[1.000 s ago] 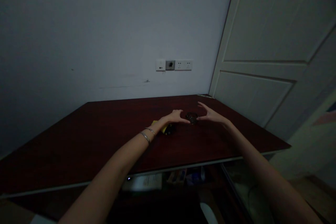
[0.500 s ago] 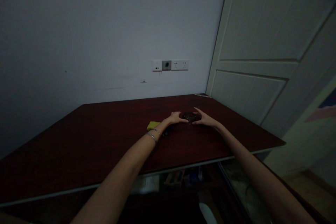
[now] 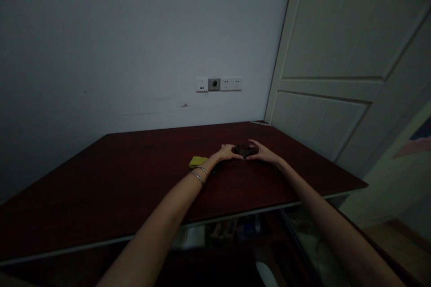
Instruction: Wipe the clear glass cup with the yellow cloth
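Note:
A small round dish of dark, shiny glass (image 3: 244, 150), shaped much like an ashtray, is on the reddish-brown desk (image 3: 134, 175). My left hand (image 3: 229, 151) curls around its left side, thumb at the near edge. From the right, my right hand (image 3: 261, 151) grips it, thumb and fingers on either side of the rim. Between them the two hands enclose the dish. A folded yellow cloth (image 3: 197, 162) lies just left of my left wrist. Something small and dark beside that wrist is mostly hidden.
Behind the desk rises a pale wall with a row of sockets (image 3: 218, 84). A white panelled door (image 3: 323, 80) stands close along the right side. Below the desk's front edge, an open drawer or shelf holds several dim items (image 3: 224, 228).
Both hands have stayed around the glass dish, with the left shifting very slightly right. The view has moved a little; the cloth lies in the same place.

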`<action>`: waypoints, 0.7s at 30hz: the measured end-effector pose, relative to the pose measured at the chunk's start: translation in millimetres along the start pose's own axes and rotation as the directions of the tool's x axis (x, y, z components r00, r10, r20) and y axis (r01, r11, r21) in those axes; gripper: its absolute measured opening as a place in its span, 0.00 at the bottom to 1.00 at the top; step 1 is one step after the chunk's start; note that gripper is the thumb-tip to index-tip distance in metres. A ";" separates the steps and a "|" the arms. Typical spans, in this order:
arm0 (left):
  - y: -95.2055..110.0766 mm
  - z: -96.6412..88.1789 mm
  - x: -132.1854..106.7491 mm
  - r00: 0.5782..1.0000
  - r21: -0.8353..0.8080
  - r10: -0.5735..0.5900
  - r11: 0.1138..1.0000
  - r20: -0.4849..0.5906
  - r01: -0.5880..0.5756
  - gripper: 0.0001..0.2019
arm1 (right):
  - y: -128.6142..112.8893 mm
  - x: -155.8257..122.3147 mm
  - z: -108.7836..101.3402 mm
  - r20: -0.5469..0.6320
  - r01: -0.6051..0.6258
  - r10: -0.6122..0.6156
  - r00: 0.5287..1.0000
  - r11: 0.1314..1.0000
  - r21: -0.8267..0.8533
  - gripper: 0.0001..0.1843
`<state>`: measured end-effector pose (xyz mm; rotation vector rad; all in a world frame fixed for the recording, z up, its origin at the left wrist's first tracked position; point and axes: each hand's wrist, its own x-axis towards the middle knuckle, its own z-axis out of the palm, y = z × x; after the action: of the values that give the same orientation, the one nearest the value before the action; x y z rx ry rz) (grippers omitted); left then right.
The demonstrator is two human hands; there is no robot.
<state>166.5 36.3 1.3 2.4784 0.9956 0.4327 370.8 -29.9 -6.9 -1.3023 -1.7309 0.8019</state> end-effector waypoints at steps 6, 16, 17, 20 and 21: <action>-0.8 -3.2 -0.2 0.999 -0.023 0.022 1.000 0.025 -0.021 0.33 | -2.6 -3.5 2.7 -0.052 -0.023 0.024 0.998 1.000 0.012 0.56; -10.5 -64.9 -32.2 0.996 -0.110 0.086 0.990 -0.027 -0.089 0.27 | -44.0 21.1 34.5 -0.148 0.106 -0.099 0.984 0.993 0.042 0.55; -14.9 -75.4 -39.7 0.995 -0.119 0.088 0.989 -0.042 -0.092 0.27 | -51.6 26.6 42.4 -0.156 0.125 -0.120 0.981 0.992 0.023 0.56; -33.7 -108.0 -66.2 0.996 -0.141 0.075 0.987 -0.043 -0.081 0.26 | -75.8 44.6 73.1 -0.162 0.174 -0.176 0.971 0.984 -0.024 0.57; -41.6 -118.7 -76.1 0.997 -0.153 0.069 0.985 -0.040 -0.075 0.26 | -83.7 50.7 85.5 -0.165 0.188 -0.191 0.968 0.981 -0.035 0.56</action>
<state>38.2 41.8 72.9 2.3801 0.8536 0.5556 250.5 -4.9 35.7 -1.1603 -1.7011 0.5518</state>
